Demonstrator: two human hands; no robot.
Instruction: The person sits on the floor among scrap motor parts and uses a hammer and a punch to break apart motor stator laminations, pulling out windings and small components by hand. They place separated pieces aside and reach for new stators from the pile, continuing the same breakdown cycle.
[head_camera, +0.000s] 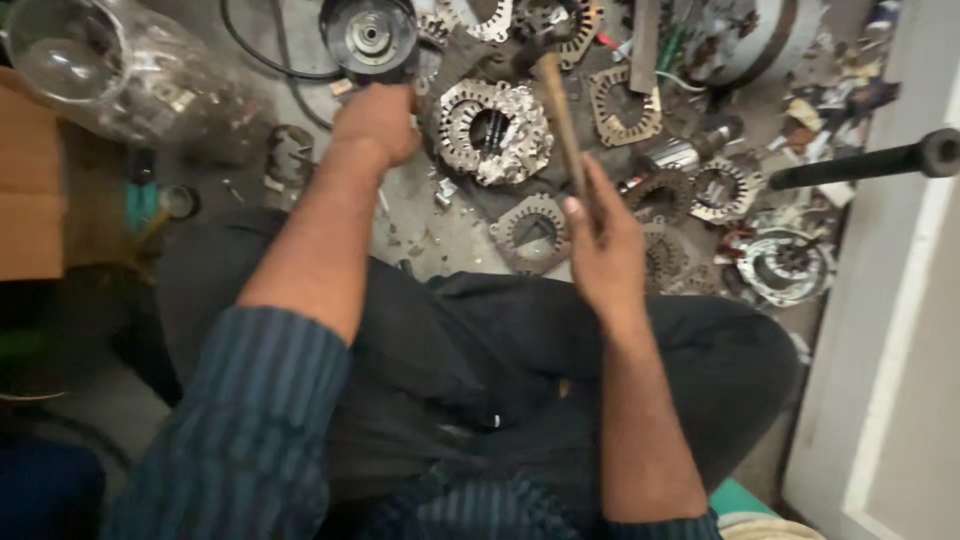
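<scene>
My right hand grips the wooden handle of a hammer, whose dark head is raised over the far parts. My left hand is closed around a round dark motor housing with a shiny hub, held on the floor. Just right of it lies a silvery stator core with windings. I sit cross-legged in dark trousers, sleeves striped blue.
Several flat metal stator plates and rings litter the grey floor ahead. A clear glass jar lies at the far left beside a cardboard box. A black rod juts in from the right by a white door.
</scene>
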